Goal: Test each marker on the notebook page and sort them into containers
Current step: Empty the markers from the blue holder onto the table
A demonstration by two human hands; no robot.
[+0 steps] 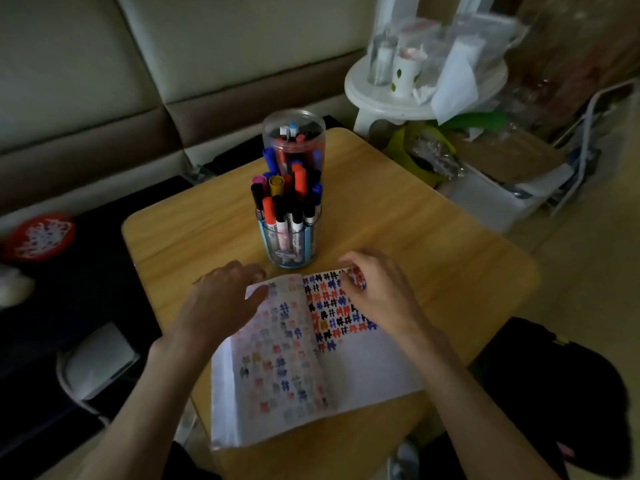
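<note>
One view covers the scene. The camera sits on the person's head and faces forward and steeply down onto the wooden table (433, 244). Range is close: both forearms enter from the lower edge, and the left hand (225, 296) and right hand (377, 292) sit mid-frame on the notebook (363, 368). The wide-angle lens also takes in the sofa (104, 81) upper left and a white stool (415, 95) upper right.

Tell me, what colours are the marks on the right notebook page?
Mostly black, blue and red hash marks, head view.
</note>
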